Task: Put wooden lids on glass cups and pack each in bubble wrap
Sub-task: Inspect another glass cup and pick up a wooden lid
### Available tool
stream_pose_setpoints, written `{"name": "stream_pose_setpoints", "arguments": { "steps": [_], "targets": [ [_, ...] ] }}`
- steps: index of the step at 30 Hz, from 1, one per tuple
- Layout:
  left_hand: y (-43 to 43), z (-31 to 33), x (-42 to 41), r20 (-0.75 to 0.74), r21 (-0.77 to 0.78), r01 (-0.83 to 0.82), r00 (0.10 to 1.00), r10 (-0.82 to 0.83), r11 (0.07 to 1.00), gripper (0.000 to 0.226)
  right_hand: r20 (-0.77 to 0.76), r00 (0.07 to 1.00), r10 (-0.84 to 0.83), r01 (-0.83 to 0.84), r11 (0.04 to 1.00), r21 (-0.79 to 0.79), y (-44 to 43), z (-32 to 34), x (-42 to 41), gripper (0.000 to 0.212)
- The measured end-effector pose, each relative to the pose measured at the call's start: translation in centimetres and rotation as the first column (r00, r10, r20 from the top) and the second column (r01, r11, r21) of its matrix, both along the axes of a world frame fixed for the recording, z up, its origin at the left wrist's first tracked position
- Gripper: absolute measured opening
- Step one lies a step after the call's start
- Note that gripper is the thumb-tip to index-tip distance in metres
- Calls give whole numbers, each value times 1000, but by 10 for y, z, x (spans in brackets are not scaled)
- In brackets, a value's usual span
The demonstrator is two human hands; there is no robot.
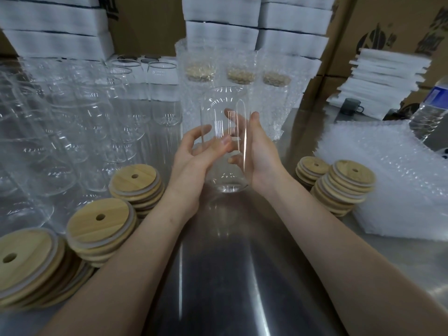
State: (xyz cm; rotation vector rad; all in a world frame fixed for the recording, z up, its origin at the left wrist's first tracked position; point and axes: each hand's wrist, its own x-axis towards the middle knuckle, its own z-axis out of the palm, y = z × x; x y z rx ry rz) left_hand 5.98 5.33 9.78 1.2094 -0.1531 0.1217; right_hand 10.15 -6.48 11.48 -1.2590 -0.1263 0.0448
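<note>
Currently held: glass cup [226, 151], upright, mouth uncovered, at frame centre, above the steel table [218, 275].
Left hand [194, 154]: holds the cup's 9 o'clock side, thumb across the near wall, fingers loosely curved behind it.
Right hand [260, 156]: wraps the cup's 3 o'clock side, thumb pointing up, fingers showing through the glass.
Left lid stacks [99, 221]: three leaning stacks of wooden lids, running from 7 to 9 o'clock; each top lid has a straw hole and a pale seal ring.
Right lid stacks [351, 177]: two stacks of the same lids at 3 o'clock, touching the bag pile.
Bubble-wrap bags [392, 190]: flat pile at 3 to 4 o'clock.
Wrapped cups [241, 76]: three at 12 o'clock, lidded, standing in bubble wrap behind the held cup.
Empty glass cups [97, 112]: crowded rows from 9 to 11 o'clock.
Foam sheets [388, 76]: loose stack at 2 o'clock; larger blocks along 11 to 1 o'clock.
Grey mug [351, 106]: at 2 o'clock, at the foot of the foam stack.
Water bottle [431, 112]: clear plastic, at 3 o'clock, far edge.
Cardboard boxes [378, 32]: printed, behind everything at 1 to 2 o'clock.
</note>
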Motion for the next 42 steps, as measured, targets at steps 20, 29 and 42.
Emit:
{"name": "stream_pose_setpoints", "arguments": {
  "steps": [20,29,42],
  "targets": [
    [-1,-3,1,-53,178,88,995,-80,980,72,98,972,-212,224,964,-146,-6,0,2,28],
    [-5,-10,5,123,264,-168,983,139,950,81,146,989,26,-9,994,-112,-8,11,-4,57],
    [-6,-12,5,256,334,-363,923,287,870,90,198,966,166,-173,985,14,-11,9,-2,34]
  ]
}}
